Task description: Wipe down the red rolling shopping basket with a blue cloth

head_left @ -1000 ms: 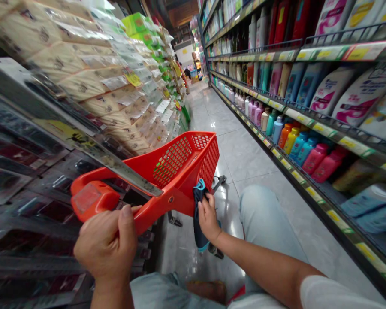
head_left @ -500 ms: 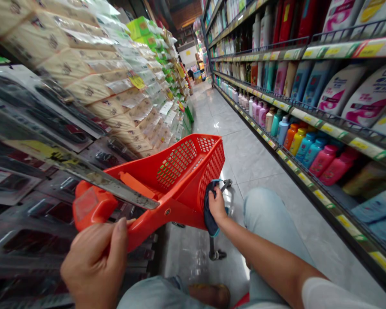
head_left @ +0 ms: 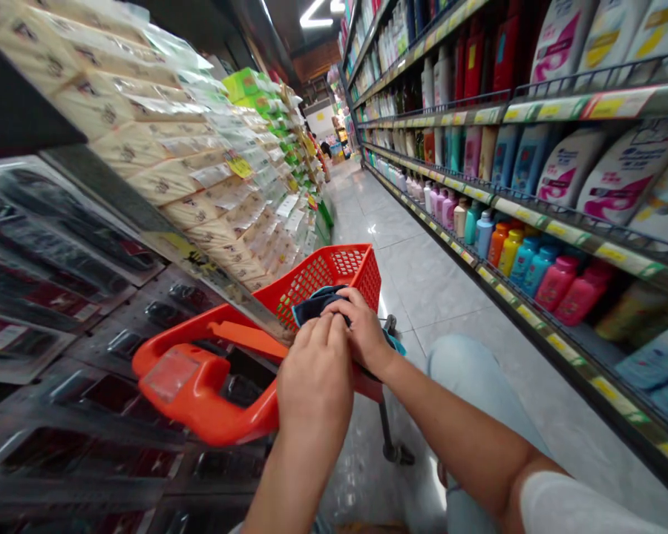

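A dark navy cloth with light-blue edging (head_left: 318,302) is draped over the near side rim of a red shopping cart basket (head_left: 375,278). My right hand (head_left: 366,332) is closed on the cloth, its fingers bent over the rim. Right beside it, my left hand (head_left: 316,365) is closed over the cloth and the rim, knuckles up and fingertips hidden. To the left, the cart's red handle (head_left: 223,426) is free of both hands. A grey, worn metal strip (head_left: 217,271) slants across in front of the cart.
Shelves of bottles (head_left: 568,274) line the right side. Stacked tissue packs (head_left: 161,159) and hanging packaged goods (head_left: 116,400) stand on the left. Grey tiled floor (head_left: 417,259) runs down the aisle. My bent knee (head_left: 467,378) is just right of the cart.
My left hand has let go of the handle and moved right to the cloth beside my right hand. The cloth has shifted from the cart's outer side up onto its rim.
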Action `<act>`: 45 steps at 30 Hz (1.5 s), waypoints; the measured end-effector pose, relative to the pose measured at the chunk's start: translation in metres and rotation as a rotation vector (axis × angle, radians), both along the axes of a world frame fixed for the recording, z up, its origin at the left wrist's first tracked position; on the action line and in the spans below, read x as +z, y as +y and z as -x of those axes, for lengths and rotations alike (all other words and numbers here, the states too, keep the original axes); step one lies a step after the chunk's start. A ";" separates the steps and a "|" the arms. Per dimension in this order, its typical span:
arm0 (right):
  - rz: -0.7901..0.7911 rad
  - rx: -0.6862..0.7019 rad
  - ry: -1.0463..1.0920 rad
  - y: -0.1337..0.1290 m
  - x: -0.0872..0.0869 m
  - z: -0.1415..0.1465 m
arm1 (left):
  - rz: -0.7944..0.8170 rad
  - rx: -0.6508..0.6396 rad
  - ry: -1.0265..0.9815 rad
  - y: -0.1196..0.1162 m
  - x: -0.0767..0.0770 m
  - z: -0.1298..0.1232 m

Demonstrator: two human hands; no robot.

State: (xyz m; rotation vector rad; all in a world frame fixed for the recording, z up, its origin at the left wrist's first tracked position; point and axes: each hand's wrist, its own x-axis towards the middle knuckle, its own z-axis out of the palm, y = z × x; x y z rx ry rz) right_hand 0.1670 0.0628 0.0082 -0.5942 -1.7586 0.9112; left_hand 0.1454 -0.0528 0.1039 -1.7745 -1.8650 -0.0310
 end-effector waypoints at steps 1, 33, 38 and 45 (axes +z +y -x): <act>-0.016 0.039 -0.094 0.006 0.003 0.000 | 0.070 0.094 0.025 0.012 -0.004 -0.002; -0.139 -0.117 -0.310 0.012 -0.028 -0.013 | 0.473 0.443 -0.059 0.023 -0.016 0.004; 0.096 -0.292 -0.321 0.057 -0.033 -0.020 | 0.508 0.401 -0.060 0.030 -0.021 0.017; -0.133 -0.102 -0.216 0.014 -0.041 -0.019 | 0.535 0.367 -0.045 0.025 -0.020 0.015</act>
